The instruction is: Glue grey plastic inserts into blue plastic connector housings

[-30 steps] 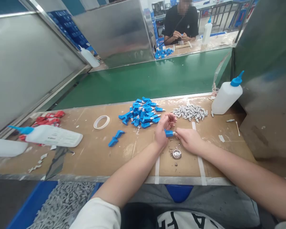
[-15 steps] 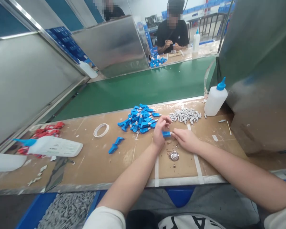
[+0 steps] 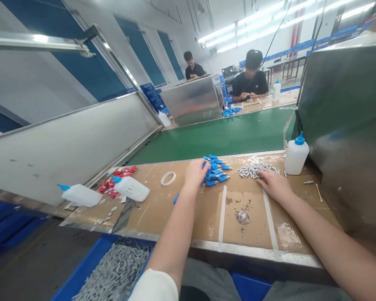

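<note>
Left hand (image 3: 194, 173) reaches palm-down over blue parts (image 3: 215, 170), right hand (image 3: 275, 184) over grey pieces (image 3: 253, 169); grips unclear.

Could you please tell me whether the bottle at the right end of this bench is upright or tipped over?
Upright: the white bottle stands on its base, its blue nozzle on top.

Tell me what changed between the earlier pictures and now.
The hands have parted: the left hand moved left and forward to the pile of blue plastic pieces, the right hand right and forward to the heap of small grey parts. The blue piece they held together is no longer between them. The round shiny metal dish stayed put.
</note>
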### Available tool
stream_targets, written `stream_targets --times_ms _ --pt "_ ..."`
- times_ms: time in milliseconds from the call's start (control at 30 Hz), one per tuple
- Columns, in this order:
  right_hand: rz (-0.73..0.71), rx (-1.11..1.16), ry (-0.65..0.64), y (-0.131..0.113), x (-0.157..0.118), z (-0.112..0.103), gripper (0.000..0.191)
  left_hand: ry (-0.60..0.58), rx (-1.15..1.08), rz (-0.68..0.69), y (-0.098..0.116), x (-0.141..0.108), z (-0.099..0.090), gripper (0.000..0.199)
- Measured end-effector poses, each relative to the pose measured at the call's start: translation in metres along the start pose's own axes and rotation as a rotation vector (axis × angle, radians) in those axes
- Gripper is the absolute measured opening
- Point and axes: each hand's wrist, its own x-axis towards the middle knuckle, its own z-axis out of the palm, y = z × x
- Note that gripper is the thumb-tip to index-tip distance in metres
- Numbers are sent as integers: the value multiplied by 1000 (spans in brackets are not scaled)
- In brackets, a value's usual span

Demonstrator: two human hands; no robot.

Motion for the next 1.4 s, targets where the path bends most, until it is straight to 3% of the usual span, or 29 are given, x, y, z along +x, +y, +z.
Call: stream_targets --times_ms 67,167,333,433,533,600,700,767,833,900,967,1033,1100,1167,1233,1300,1400 --pt "-5 -10 -17 0 0 1 26 -55 38 -59 -17 14 -7 27" --pt "-10 -10 -21 0 -1 3 22 -103 30 -36 -31 16 -12 32" --pt "-40 -40 -35 -1 -1 3 24 8 109 -3 -63 -18 -33 42" --pt "-67 -75 -35 -1 -1 4 23 -113 197 -122 -95 -47 -40 48" --pt "-107 -100 2 0 -1 9 24 -258 236 -159 -117 -76 -29 58" --pt "-158 -101 25 0 0 14 24 -240 257 -126 -122 -88 -15 60" --pt "-231 -73 37 2 2 19 19 -161 284 -99 -119 -96 5 45" --pt "-239 17 56 3 3 21 18 -123 210 -108 -114 -95 12 32" --pt "-235 231 87 2 4 23 21 -70 -26 -159 -108 -92 14 29" --pt "-220 560 98 -1 4 22 31 10 -468 -283 -96 -88 12 33" --pt "-168 915 22 -6 3 21 46 34 -1027 -418 -76 -83 7 37" --pt "-66 1183 -100 -11 1 18 53 -78 -1539 -491 -49 -78 3 36" --pt "19 1334 -202 -16 -2 14 54 -303 -1874 -512 -17 -71 -1 30" --pt "50 1414 -266 -19 -5 11 52 -500 -2032 -520 16 -62 1 23" --pt "39 1470 -329 -20 -6 8 49 -620 -2076 -499 45 -51 9 18" --pt "-3 1493 -390 -19 -8 6 46 -661 -2051 -452 67 -40 23 18" --pt "-106 1417 -482 -17 -11 4 40 -581 -1985 -343 82 -29 50 28"
